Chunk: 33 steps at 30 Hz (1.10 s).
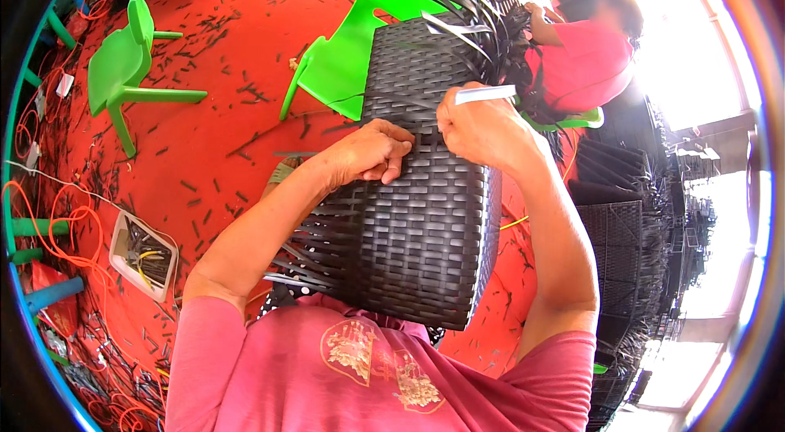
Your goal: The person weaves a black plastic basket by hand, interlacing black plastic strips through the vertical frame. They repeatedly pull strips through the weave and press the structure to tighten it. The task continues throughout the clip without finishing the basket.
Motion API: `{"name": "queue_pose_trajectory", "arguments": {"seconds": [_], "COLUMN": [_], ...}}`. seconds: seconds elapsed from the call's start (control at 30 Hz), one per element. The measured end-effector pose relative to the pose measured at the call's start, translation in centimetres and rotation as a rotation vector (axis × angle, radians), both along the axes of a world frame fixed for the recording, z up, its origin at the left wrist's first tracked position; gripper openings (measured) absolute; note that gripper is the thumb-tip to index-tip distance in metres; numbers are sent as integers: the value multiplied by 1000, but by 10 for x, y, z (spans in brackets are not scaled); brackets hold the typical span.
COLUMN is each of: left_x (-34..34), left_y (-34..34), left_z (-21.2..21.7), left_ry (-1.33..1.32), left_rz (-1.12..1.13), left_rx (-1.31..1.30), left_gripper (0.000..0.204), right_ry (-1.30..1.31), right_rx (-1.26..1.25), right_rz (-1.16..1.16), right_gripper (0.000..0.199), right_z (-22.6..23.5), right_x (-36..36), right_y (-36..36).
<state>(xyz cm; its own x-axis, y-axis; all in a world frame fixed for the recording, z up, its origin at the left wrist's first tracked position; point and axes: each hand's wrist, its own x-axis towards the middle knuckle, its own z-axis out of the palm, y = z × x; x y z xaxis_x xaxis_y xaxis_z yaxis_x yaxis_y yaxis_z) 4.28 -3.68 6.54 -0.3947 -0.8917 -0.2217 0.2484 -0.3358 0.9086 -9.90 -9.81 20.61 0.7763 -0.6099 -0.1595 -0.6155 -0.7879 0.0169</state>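
A black woven wicker panel of flat strips lies in front of me, with loose strip ends fanning out on its left side. My left hand rests on the weave near its left edge. Its fingers are curled together, and what they pinch, if anything, is hidden. Across from it, my right hand is closed in a fist against the panel's right part. A flat, whitish, blade-like piece sticks out of that fist to the right; its exact kind does not show. Long loose black strips bunch at the panel's far end.
Green plastic chairs stand on the red floor, which is littered with strip scraps. Another green chair touches the panel's far left. A bin of tools and orange cords lie left. A co-worker sits far right.
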Motion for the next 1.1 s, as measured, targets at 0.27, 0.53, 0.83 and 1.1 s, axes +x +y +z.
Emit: {"name": "queue_pose_trajectory", "arguments": {"seconds": [0.27, 0.53, 0.83, 1.1], "left_x": [-11, -29, -17, -31], "left_y": [-1, 3, 6, 1], "left_z": [-5, -1, -14, -23], "left_ry": [161, 197, 184, 191], "left_rz": [157, 319, 167, 114], "left_rx": [121, 199, 134, 104], "left_gripper": [14, 12, 19, 21], "right_ry": [77, 135, 66, 79], "right_rx": [48, -57, 87, 126], "right_rz": [61, 51, 3, -92], "right_gripper": [10, 11, 15, 18], "right_z": [-8, -6, -25, -17], "right_x": [14, -8, -10, -7], "right_y": [-4, -2, 0, 2]}}
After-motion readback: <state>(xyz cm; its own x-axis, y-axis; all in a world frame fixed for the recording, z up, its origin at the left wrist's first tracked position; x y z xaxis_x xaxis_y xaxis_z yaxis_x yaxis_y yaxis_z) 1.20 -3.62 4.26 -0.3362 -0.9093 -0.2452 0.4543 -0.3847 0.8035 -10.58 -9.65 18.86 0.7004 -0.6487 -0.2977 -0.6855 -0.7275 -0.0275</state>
